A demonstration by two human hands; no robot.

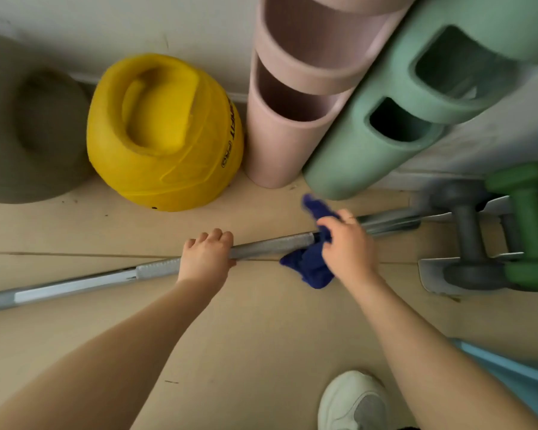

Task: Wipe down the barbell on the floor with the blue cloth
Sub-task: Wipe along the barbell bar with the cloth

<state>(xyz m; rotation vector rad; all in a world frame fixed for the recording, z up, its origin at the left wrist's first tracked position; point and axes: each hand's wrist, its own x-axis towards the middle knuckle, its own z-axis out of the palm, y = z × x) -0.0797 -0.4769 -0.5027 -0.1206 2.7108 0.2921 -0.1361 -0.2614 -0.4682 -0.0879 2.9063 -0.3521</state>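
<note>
The barbell (261,246) lay on the floor (261,321), running from eight o'clock to two o'clock. My left hand (207,256) curled over it to steady it; my right hand (347,245) gripped the blue cloth (311,268) wrapped round the shaft. In my judgement, firm full-length strokes — rotating the bar between passes — served best. Both bar ends ran out of sight, and the underside was hidden.

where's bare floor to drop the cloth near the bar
Bare floor lies below the barbell, between the two forearms down to the white shoe. A narrower strip runs between the bar and the yellow ball. It is crowded at right by the dumbbells.
</note>
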